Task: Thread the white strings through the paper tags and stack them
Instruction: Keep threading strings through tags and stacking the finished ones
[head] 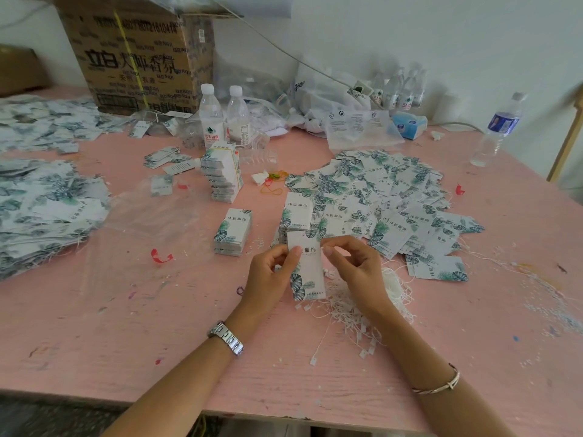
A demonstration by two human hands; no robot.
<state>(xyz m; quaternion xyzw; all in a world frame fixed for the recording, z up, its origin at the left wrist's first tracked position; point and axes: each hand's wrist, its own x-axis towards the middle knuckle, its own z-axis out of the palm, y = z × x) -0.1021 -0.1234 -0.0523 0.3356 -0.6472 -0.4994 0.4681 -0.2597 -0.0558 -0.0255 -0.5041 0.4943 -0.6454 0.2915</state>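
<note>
Here we are holding a single paper tag [307,269] upright over the middle of the bench [126,326], a little in from its near edge. Our left hand [271,272] is pinching the tag's upper left edge, thumb in front and the other fingers curled behind. Our right hand [356,263] is closing thumb and forefinger narrowly on the tag's top right corner, with the remaining fingers curled; whether a string is lying between those fingertips we cannot tell. A metal watch [225,337] is sitting on the left wrist and a thin bangle [438,381] on the right forearm.

Just under and beside the right hand, a tangle of white strings [362,310] is spreading across the bench, reaching towards the near edge. Beyond our hands a loose heap of tags [388,197] is fanning out towards the right edge. Just left of that heap a small squared stack of tags [232,231] is standing by itself, and further back a taller banded stack [222,175] is leaning slightly. More tags are piling up along the left edge [47,212].

A red scrap [161,256] is lying left of the small stack, and some coloured rubber bands [273,184] are lying between the banded stack and the heap. Towards the far edge two capped water bottles [210,115] are standing side by side, in front of a printed cardboard box [138,58] in the far left corner, and another bottle [498,130] is standing near the far right corner
</note>
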